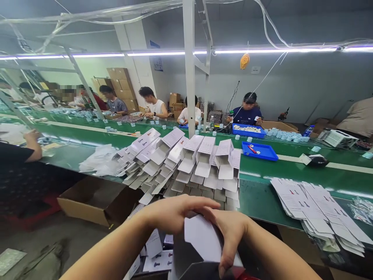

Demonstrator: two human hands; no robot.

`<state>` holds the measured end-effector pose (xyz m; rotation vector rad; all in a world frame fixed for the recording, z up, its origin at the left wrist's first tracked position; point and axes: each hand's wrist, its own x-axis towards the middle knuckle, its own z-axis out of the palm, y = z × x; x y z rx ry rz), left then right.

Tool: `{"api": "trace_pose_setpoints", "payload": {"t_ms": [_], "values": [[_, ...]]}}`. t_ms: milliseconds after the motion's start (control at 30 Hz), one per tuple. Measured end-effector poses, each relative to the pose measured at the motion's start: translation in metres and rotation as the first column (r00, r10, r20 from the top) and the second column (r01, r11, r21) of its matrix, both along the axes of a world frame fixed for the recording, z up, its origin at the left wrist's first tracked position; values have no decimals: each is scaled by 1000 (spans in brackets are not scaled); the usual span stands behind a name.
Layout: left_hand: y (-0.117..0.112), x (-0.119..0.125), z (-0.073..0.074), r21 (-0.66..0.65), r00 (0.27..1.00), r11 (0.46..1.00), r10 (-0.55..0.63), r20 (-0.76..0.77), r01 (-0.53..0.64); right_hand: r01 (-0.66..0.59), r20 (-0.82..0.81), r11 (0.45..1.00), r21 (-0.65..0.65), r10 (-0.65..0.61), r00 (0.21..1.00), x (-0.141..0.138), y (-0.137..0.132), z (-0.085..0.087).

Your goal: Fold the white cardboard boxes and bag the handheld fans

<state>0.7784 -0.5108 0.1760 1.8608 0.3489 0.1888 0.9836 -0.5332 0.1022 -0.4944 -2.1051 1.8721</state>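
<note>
Close to me, a white cardboard box [204, 241] with a flap standing up is between my two hands. My left hand [175, 212] curves over its upper left side, fingers reaching across the far edge. My right hand [233, 233] grips its right side, thumb down on the near face and fingers behind. The lower part of this box runs out of view. Under my hands lie several more white boxes [157, 261] printed with dark devices. Beyond them, a large stack of white boxes [201, 155] with open end flaps rests at the bench's edge.
Flat unfolded cartons [311, 202] are piled on the right of the green bench [256, 198]. A blue tray [262, 151] holds a red item. Clear plastic bags [99, 159] lie left of the stack. An open brown carton [84, 210] stands below. Co-workers sit across the line.
</note>
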Motion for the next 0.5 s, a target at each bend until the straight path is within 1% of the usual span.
{"api": "trace_pose_setpoints", "payload": {"t_ms": [33, 67, 100, 167, 200, 233, 267, 300, 367, 400, 433, 467, 500], "values": [[-7, 3, 3, 103, 997, 993, 59, -57, -53, 4, -5, 999, 36, -4, 1000, 0, 1, -2], [-12, 4, 4, 179, 989, 978, 124, -86, -107, 26, -5, 997, 74, -25, 1000, 1, 0, -4], [-15, 4, 3, 220, 977, 962, 187, -101, -161, 59, 4, 992, 109, -60, 998, 4, -3, -5], [-15, 1, -3, 235, 936, 929, 324, -136, -287, 169, 56, 966, 194, -183, 982, 12, -15, -4], [-12, -1, -7, 225, 905, 906, 396, -153, -358, 239, 90, 934, 264, -271, 958, 15, -24, -1], [-7, -2, -11, 209, 872, 881, 460, -168, -425, 315, 117, 882, 350, -375, 920, 17, -34, 1], [-3, -2, -15, 191, 843, 858, 507, -180, -476, 391, 119, 803, 450, -487, 865, 16, -43, 4], [2, -1, -17, 178, 824, 844, 534, -187, -507, 449, 94, 709, 544, -584, 806, 12, -52, 6], [7, 3, -20, 181, 815, 836, 547, -190, -519, 550, -20, 515, 657, -717, 697, 0, -64, 9], [7, 6, -21, 202, 816, 834, 547, -188, -513, 594, -80, 439, 675, -756, 650, -8, -67, 9], [6, 8, -21, 227, 813, 828, 553, -182, -512, 639, -133, 378, 670, -786, 604, -15, -69, 8], [4, 11, -21, 248, 812, 823, 557, -174, -511, 682, -170, 336, 649, -811, 560, -22, -69, 6], [2, 13, -20, 260, 811, 818, 561, -167, -512, 722, -195, 306, 620, -832, 520, -27, -68, 4]]}}
